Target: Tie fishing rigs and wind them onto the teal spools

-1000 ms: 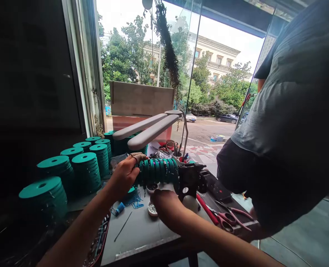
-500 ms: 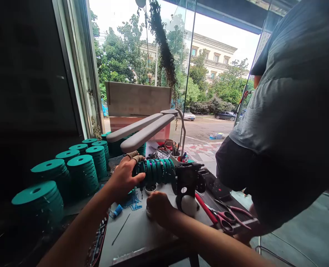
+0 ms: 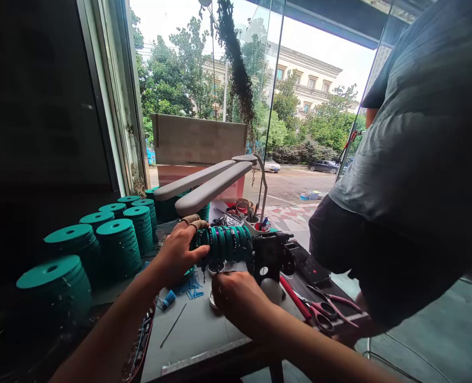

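A row of green spools [image 3: 228, 243] wound with dark beaded strands lies sideways in a black holder [image 3: 271, 252]. My left hand [image 3: 182, 246], with tan wraps on two fingers, grips the left end of the row, thumb in front and fingers over the top. Below the spools, my right hand [image 3: 234, 295] is closed with its fingertips pressed together. Whatever it pinches is hidden or too small to make out. A small round dish [image 3: 212, 301] shows just left of it, and another dish [image 3: 216, 267] sits under the spools.
Stacks of green spools [image 3: 116, 247] line the left side. Blue plastic bits [image 3: 194, 290] and a thin dark stick [image 3: 173, 325] lie on the table [image 3: 196, 340]. Pink-handled scissors [image 3: 324, 314] rest at right. A white lamp [image 3: 216, 186] overhangs the back; a person [image 3: 411, 159] stands close on the right.
My right hand has shifted a little to the right and now covers part of the white round knob below the holder. My left hand stays on the spools.
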Demonstrator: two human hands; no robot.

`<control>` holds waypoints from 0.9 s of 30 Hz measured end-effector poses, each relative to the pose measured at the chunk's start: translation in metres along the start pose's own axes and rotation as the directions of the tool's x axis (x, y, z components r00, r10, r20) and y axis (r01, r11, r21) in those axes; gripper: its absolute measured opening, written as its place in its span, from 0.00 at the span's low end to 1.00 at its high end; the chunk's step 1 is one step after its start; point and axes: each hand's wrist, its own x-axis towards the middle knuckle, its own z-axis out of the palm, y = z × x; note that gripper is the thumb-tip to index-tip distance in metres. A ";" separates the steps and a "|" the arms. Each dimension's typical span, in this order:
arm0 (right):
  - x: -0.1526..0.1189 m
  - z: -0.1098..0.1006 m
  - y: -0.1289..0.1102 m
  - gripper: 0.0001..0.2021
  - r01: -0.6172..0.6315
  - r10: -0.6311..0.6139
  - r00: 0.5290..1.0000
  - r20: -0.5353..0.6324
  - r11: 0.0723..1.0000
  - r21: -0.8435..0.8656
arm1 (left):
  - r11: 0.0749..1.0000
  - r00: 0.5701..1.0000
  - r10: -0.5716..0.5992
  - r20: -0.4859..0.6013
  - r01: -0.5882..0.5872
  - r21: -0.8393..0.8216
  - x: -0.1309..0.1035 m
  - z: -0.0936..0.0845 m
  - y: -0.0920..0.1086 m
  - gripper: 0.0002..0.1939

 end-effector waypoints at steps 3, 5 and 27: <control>-0.003 -0.042 0.004 0.07 0.081 0.022 0.959 -0.283 0.934 0.349 | 1.000 1.000 0.002 -0.003 -0.002 -0.001 0.000 0.000 0.000 0.24; 0.008 -0.059 0.012 0.05 0.112 0.072 0.933 -0.352 0.873 0.475 | 1.000 1.000 0.002 -0.004 -0.002 -0.001 0.001 -0.001 0.000 0.24; 0.043 -0.062 0.016 0.03 0.128 0.018 0.949 -0.314 0.889 0.440 | 1.000 1.000 -0.006 0.011 0.006 -0.018 0.001 -0.002 0.000 0.24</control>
